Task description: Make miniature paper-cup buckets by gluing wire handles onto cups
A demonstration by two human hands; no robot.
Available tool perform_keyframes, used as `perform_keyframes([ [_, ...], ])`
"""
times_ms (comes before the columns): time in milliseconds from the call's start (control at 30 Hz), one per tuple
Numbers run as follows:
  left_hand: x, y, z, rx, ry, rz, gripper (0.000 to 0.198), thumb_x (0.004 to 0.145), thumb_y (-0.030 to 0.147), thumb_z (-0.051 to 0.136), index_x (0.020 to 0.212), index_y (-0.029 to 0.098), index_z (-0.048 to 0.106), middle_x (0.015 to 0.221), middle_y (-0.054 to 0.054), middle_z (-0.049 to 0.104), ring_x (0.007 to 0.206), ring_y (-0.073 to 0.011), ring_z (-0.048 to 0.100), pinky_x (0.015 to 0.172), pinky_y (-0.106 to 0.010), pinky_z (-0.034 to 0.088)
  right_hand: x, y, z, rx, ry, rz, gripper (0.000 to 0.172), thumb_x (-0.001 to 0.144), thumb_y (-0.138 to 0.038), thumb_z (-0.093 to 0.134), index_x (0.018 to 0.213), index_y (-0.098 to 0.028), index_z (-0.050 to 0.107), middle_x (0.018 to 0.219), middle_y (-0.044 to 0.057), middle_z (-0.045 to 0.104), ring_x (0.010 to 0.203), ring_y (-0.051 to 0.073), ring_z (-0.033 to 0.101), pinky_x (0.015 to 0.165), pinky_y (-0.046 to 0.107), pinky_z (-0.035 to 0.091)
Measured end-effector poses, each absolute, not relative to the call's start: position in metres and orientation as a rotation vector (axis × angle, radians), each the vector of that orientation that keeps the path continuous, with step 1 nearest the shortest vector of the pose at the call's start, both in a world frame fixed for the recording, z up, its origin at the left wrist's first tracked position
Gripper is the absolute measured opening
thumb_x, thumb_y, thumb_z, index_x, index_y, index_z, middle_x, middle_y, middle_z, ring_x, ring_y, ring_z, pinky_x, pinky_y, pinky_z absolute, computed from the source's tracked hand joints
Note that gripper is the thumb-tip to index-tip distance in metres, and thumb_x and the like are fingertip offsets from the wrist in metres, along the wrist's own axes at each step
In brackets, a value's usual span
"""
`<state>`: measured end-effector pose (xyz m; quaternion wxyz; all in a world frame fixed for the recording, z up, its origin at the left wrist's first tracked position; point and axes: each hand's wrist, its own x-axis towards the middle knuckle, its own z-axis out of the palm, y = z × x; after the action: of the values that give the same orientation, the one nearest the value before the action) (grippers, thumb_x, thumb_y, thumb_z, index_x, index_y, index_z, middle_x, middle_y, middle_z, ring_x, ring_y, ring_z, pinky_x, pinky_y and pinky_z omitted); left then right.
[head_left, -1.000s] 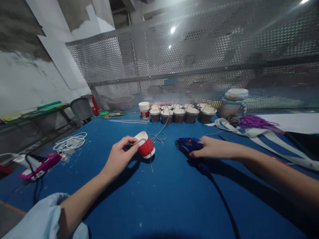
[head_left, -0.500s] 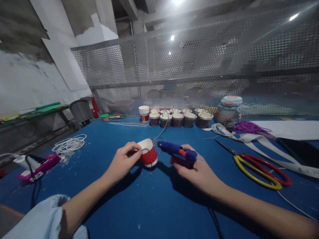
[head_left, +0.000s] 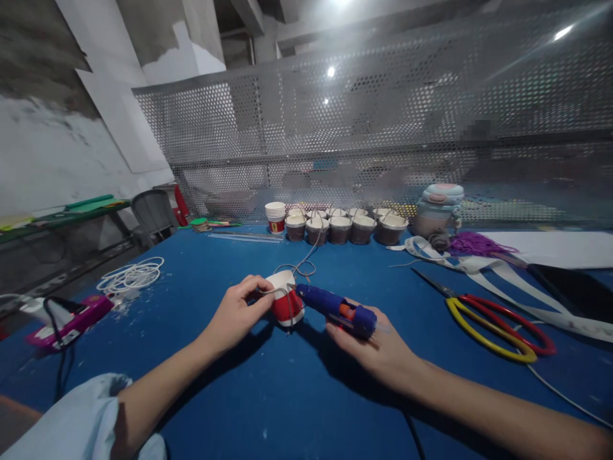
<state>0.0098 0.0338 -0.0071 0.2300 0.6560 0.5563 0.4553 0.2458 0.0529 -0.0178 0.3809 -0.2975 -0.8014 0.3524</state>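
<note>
My left hand [head_left: 243, 311] pinches the rim of a red and white paper cup [head_left: 288, 306], which is tilted just above the blue table. A thin grey cord [head_left: 306, 260] runs from the cup back toward the row of covered cups, and part of it lies along the cup's side. My right hand [head_left: 368, 345] is closed around a blue hot glue gun [head_left: 338, 308]. The gun's nozzle points left and is at the cup's right side, by the rim; whether it touches, I cannot tell.
Several dark-wrapped cups [head_left: 340, 230] with cord handles stand at the back beside a stack of paper cups [head_left: 276, 218]. Right lie scissors [head_left: 493, 326], a measuring tape [head_left: 502, 284] and purple strands [head_left: 479, 244]. Left are a magenta power strip [head_left: 76, 324] and coiled white cable [head_left: 131, 275].
The glue gun has moved slightly left and down, its nozzle now closer to the cup. The cup has tipped a little in my left hand.
</note>
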Motion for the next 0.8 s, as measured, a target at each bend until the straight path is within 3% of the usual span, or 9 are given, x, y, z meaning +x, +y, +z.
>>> perform_keyframes([
  [800, 0.0076, 0.0331, -0.0107, 1.854, 1.49, 1.244, 0.019, 0.081, 0.035, 0.057, 0.074, 0.018, 0.061, 0.075, -0.002, 0.058, 0.071, -0.015, 0.052, 0.066, -0.027, 0.04, 0.2427, 0.0525, -0.0239, -0.733, -2.031, 0.84, 0.022, 0.084, -0.032, 0.052, 0.067, -0.021, 0.045, 0.062, -0.002, 0.047, 0.054, 0.011, 0.041, 0.049, 0.023, 0.037],
])
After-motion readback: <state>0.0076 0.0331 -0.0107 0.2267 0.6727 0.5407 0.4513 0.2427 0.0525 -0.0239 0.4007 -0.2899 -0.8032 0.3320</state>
